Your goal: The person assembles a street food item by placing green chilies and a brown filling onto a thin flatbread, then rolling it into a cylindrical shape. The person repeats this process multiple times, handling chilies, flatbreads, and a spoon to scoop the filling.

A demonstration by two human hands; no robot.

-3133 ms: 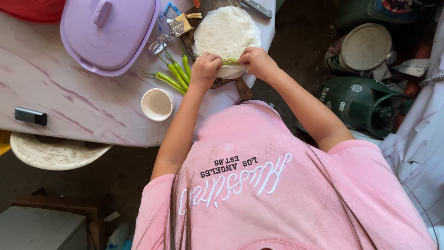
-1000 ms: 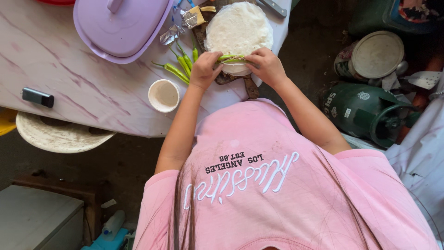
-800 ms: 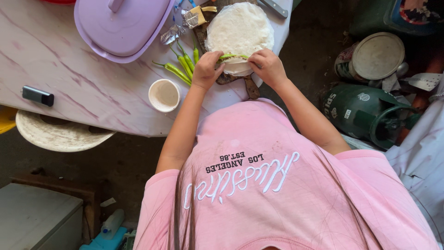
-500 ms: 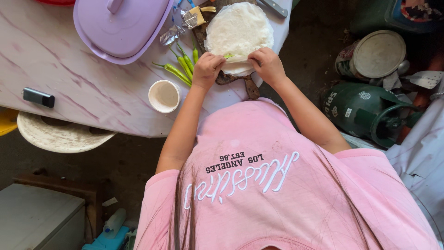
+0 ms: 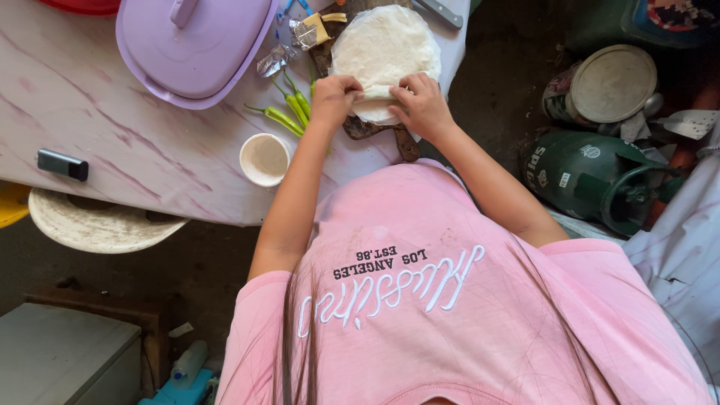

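Pale marbled surface (image 5: 112, 142) with pink veins, seen from above. On it: a lilac lidded dish (image 5: 195, 46) near the far edge, a dark wooden cutting board (image 5: 360, 127) at the right end carrying a round white flatbread (image 5: 384, 46), green chili peppers (image 5: 289, 112) just left of the board, a small white cup (image 5: 264, 159) near the front edge, a small black rectangular device (image 5: 62, 164) at the left, crumpled foil (image 5: 274, 60) beside the lilac dish, a knife (image 5: 441, 12) at the far right corner.
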